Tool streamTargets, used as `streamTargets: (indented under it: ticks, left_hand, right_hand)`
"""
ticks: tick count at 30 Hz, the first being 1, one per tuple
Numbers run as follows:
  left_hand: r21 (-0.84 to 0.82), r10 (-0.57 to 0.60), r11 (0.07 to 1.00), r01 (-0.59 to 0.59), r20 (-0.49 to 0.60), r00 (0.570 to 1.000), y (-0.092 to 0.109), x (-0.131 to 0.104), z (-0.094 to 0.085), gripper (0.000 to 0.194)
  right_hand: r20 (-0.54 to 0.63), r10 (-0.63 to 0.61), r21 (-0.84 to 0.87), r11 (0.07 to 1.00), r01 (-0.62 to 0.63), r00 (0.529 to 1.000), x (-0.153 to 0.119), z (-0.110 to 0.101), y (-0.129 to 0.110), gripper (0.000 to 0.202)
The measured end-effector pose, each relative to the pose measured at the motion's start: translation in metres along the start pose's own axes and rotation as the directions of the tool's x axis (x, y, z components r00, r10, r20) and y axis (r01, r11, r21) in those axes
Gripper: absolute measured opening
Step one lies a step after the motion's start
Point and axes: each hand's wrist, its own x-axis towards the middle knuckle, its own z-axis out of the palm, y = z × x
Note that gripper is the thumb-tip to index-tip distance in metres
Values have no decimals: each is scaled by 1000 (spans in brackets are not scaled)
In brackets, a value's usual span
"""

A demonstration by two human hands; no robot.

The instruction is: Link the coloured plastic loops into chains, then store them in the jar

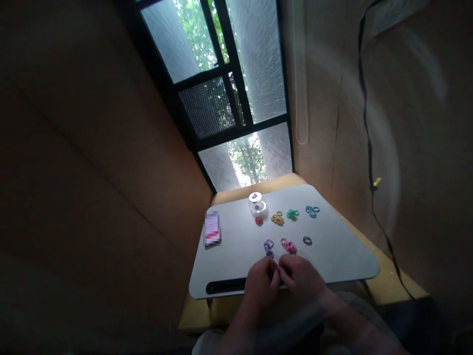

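Observation:
My left hand (262,282) and my right hand (301,277) meet at the near edge of a white lap table. Both are closed, fingertips pinched together; whatever they hold is hidden or too small to name. Just beyond my left hand lie purple hair ties (268,245), and pink hair ties (289,246) are beyond my right hand. A single dark hair tie (307,240) lies to the right. Farther back are small groups of red (259,221), yellow (278,218), green (292,214) and blue hair ties (312,212).
A clear round container (258,207) stands at the back of the white table (236,254), with a white lid (255,197) beside or on it. A phone-like pink item (212,229) is at the left. A black slot (225,286) runs along the front edge. A cord (369,148) hangs at right.

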Motion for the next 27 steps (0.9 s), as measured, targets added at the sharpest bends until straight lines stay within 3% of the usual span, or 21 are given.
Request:
streamTargets:
  ticks: [13,27]
  left_hand:
    - [-13,31,999,-31,-12,999,-4,-3,-1,7]
    - [11,26,1000,-26,-25,999,-4,-3,-1,6]
  right_hand:
    - [-3,16,-26,1000,-16,1000,-1,-4,-9,16]
    - [3,-9,-17,1000,10,1000,0,0,-2,13]
